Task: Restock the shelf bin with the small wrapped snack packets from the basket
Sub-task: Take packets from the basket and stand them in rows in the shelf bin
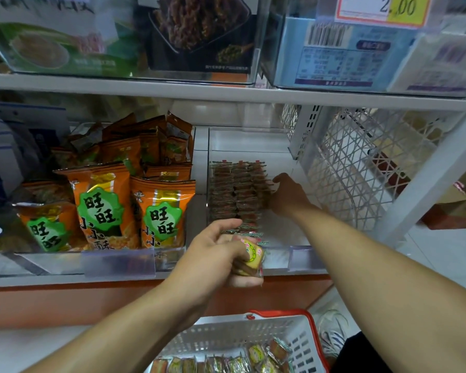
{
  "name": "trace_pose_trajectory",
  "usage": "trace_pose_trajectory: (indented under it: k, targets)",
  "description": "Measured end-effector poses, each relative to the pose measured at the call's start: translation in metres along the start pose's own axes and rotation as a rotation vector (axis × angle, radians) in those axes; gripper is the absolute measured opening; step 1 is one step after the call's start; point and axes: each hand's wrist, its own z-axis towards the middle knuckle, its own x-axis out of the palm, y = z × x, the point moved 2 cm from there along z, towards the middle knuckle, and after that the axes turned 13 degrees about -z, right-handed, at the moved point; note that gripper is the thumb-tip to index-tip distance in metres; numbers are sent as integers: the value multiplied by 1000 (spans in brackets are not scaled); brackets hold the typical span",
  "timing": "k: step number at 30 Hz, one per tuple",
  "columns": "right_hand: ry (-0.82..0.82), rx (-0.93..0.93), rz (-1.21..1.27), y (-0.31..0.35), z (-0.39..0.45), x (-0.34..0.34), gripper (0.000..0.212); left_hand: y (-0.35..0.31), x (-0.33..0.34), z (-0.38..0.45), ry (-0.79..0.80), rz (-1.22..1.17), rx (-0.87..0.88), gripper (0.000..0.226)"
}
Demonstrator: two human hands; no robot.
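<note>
Left hand [215, 254] gripped a clutch of snack packets [249, 261] while the right hand [285, 196], fingers loose, steadied the rows in the clear bin [253, 138] — next, I'd judge, slot them in.

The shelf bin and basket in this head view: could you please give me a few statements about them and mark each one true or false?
1. The left hand grips a small stack of snack packets in front of the shelf. True.
2. The right hand rests inside the basket. False: it reaches into the clear shelf bin, beside the rows of packets already there.
3. The basket has a red rim and still holds packets. True.
4. The shelf bin is full across its whole width. False: the rows fill its left part, and the right part is bare.
5. Blue bags stand left of the bin. False: orange snack bags stand there.
</note>
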Motion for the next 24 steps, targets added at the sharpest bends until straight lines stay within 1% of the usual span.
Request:
trace_pose_trajectory:
  k: [2, 4, 6, 7, 9, 11, 12, 13, 15, 17, 18, 19, 22, 24]
  targets:
    - [34, -8, 31, -1, 1, -2, 70, -4, 2, -2, 3, -53, -11, 44]
    - [68, -36, 29, -2, -3, -8, 81, -8, 5, -4, 14, -92, -11, 43]
    - [10, -64, 1, 0, -13, -20, 80, -10, 6, -6, 24, -126, 2, 45]
    - [-57, -89, -8, 3, -19, -27, 72, -11, 6, -7, 30, -143, 13, 46]
    - [-186, -168, 21, 16, -37, -42, 42, -13, 7, -9, 52, -157, 48, 47]
    - [-208, -244, 154, 31, -63, -51, 13, -16, 6, -12, 68, -158, 102, 47]
    - [-180, -279, 273, 36, -78, -53, 8, -17, 6, -13, 72, -154, 133, 47]
    - [-132, -307, 408, 40, -95, -54, 9, -19, 5, -14, 76, -146, 164, 47]
    - [12, -344, 613, 40, -129, -56, 22, -22, 5, -16, 81, -133, 227, 46]
    - [188, -313, 675, 38, -152, -55, 40, -23, 3, -18, 91, -124, 292, 46]
    - [256, -286, 682, 36, -157, -53, 44, -24, 2, -18, 97, -105, 324, 48]
    - [303, -264, 697, 35, -161, -50, 44, -24, 1, -19, 101, -77, 352, 50]
    - [380, -228, 843, 35, -162, -48, 35, -26, -2, -20, 67, -12, 392, 59]
    - [362, -199, 936, 33, -160, -53, 35, -27, -3, -19, 51, -57, 379, 61]
